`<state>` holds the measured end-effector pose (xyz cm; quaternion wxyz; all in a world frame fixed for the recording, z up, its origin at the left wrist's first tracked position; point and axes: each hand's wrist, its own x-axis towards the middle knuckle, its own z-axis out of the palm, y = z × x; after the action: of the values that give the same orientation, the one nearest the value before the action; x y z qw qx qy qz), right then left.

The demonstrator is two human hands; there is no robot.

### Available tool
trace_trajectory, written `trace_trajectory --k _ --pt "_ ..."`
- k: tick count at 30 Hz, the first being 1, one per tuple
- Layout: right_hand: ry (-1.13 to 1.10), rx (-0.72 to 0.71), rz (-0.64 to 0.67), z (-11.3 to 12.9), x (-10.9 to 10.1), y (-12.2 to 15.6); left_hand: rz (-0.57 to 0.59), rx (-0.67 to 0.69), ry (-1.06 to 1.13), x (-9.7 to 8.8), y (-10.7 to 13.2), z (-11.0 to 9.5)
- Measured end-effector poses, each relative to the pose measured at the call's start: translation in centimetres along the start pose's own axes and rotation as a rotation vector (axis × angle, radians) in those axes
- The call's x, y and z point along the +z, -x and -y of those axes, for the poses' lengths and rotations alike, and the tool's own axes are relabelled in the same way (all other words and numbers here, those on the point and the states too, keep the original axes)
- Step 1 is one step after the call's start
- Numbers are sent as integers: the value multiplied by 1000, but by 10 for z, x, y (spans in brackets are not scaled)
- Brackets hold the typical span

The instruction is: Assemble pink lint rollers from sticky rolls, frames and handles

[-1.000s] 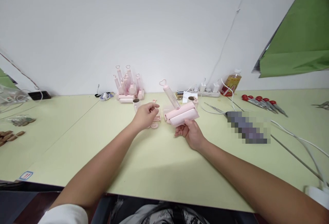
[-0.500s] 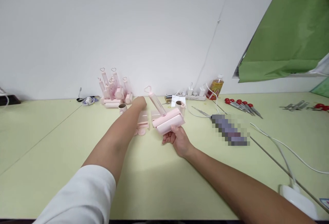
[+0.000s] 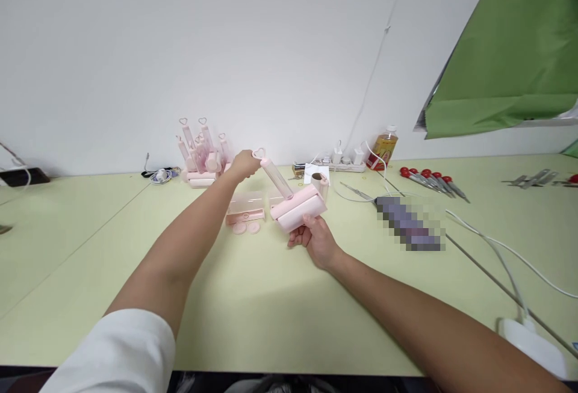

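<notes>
My right hand [image 3: 320, 241] grips a pink lint roller [image 3: 298, 207] by its cover, thumb in front and fingers underneath. The roller's clear handle [image 3: 277, 178] tilts up to the left and ends in a heart-shaped loop. My left hand [image 3: 245, 164] reaches forward beside that loop, fingers curled; whether it touches the loop or holds anything is hidden. Below it lie clear-and-pink cover parts [image 3: 245, 216] and two pink round caps [image 3: 239, 228]. A paper-cored roll [image 3: 317, 180] stands behind the held roller.
Several pink lint rollers [image 3: 201, 161] stand by the wall. At the back are a power strip [image 3: 343, 166] and a bottle [image 3: 383, 147]. Red-tipped tools [image 3: 436, 182], a blurred dark object [image 3: 409, 224] and white cables [image 3: 501, 260] lie on the right.
My left hand has lifted and drawn back a little, uncovering more of the cover parts and caps. My right hand keeps the lint roller at nearly the same place. The view has shifted slightly.
</notes>
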<state>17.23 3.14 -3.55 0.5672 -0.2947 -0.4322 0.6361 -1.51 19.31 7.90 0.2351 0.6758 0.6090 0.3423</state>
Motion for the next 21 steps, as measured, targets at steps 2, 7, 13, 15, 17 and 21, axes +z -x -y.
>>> trace_trajectory --k 2,7,13,15,17,21 --pt "3 -2 8 0 0 0 -15 -24 36 -17 20 -4" --pt "16 -5 29 0 0 0 -90 -2 189 -65 102 10" --pt "26 -3 23 0 2 0 72 -216 -35 -68 161 77" --pt "32 3 24 0 2 0 79 -185 -114 -56 162 94" --pt "40 2 29 0 1 0 66 -156 -114 -44 159 103" --pt "51 10 42 1 1 1 54 -214 58 -34 151 106"
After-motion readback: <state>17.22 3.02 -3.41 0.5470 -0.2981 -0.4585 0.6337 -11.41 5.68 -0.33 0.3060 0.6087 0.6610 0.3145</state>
